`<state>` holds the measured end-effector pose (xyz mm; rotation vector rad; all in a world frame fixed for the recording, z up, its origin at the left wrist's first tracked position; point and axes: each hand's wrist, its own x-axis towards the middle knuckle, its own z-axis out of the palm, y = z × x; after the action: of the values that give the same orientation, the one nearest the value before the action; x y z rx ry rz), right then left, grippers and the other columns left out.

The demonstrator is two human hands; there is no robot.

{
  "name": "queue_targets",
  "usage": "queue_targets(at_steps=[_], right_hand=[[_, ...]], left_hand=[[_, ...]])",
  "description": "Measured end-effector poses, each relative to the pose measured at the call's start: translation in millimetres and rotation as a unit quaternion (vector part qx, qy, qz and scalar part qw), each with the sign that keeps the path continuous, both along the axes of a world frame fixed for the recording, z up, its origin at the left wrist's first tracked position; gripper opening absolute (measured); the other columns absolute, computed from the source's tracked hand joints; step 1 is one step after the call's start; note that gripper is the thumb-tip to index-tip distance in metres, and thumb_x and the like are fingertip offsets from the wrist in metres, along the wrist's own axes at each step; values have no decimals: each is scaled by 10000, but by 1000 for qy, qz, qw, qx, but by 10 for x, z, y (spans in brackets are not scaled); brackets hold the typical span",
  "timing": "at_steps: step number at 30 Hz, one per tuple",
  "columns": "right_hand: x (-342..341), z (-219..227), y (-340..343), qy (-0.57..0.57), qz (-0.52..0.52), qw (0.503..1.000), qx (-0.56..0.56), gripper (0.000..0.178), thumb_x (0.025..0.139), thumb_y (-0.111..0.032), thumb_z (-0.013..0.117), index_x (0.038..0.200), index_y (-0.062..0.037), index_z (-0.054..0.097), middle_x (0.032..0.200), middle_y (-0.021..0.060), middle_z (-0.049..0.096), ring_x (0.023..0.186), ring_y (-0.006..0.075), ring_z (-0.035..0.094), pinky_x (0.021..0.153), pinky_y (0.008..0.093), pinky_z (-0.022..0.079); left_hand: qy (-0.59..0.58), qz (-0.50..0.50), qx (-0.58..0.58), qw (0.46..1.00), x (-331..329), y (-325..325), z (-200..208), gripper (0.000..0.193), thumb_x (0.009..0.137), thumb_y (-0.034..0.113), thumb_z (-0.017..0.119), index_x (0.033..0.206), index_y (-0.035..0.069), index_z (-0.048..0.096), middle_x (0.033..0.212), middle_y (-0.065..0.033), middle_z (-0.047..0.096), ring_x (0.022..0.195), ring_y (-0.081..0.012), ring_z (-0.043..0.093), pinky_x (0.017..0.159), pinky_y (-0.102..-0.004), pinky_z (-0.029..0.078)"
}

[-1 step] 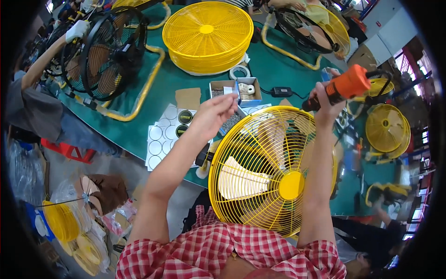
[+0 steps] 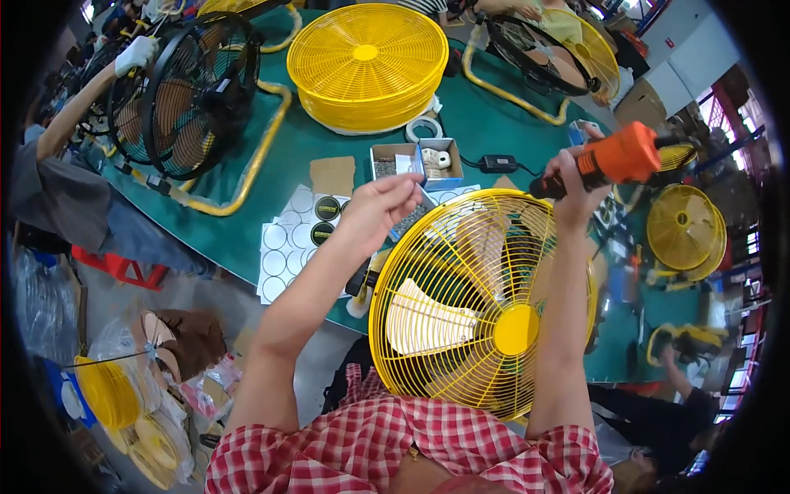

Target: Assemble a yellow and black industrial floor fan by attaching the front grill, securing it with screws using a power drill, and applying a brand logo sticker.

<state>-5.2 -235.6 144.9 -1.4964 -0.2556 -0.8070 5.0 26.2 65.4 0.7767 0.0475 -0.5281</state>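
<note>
Green-topped bench [image 2: 485,123] in a workshop, crowded with fan parts. Right hand [image 2: 576,177], its grip wrapped around the black handle of an orange power screwdriver [image 2: 613,158]; the tool's long axis runs roughly level, orange body toward the right, black end toward the left, held above the upper rim of a yellow fan [image 2: 481,300]. The fan stands at the near edge of the bench with its round wire guard and yellow hub facing the person. Left hand [image 2: 378,210], raised just left of the fan's rim, fingertips pressed together; whether they pinch anything cannot be told. White sheets of round stickers [image 2: 292,235], some black with yellow, lie left of this hand. Two small open cardboard boxes [image 2: 415,160] behind it: one with dark small parts, one with pale pieces. Stacked yellow guards [image 2: 368,62] farther back.
</note>
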Motion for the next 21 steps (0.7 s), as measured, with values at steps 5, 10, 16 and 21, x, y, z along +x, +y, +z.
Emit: queue_targets(at_steps=[5, 10, 16, 21], right_hand=[[-258, 273, 534, -38, 225, 963, 146, 557, 779, -100, 560, 1264, -42, 291, 679, 75, 495, 532, 161, 514, 545, 307, 449], [-407, 433, 731, -67, 352, 913, 196, 612, 790, -226, 538, 1297, -87, 226, 705, 86, 505, 557, 188, 526, 584, 358, 452], [-454, 441, 778, -73, 376, 900, 210, 591, 798, -243, 551, 1279, -91, 244, 714, 91, 514, 560, 192, 528, 604, 360, 457], [-465, 443, 857, -76, 342, 919, 184, 579, 805, -330, 538, 1279, -106, 295, 660, 43, 457, 509, 134, 458, 540, 303, 402]], left_hand=[[-13, -22, 43, 999, -319, 6, 142, 212, 833, 52, 586, 1031, -24, 580, 876, -68, 616, 760, -106, 593, 713, -211, 508], [-20, -48, 22, 998, -470, -3, 149, 180, 825, 47, 593, 993, -18, 605, 846, -78, 622, 790, -128, 593, 741, -224, 494], [-12, -51, 3, 999, -561, -5, 223, 187, 827, 52, 593, 999, -21, 605, 842, -81, 619, 755, -132, 580, 702, -228, 486], [-8, -82, -27, 996, -560, 25, 256, 182, 833, 63, 591, 994, -22, 604, 850, -82, 619, 736, -131, 571, 690, -224, 484]])
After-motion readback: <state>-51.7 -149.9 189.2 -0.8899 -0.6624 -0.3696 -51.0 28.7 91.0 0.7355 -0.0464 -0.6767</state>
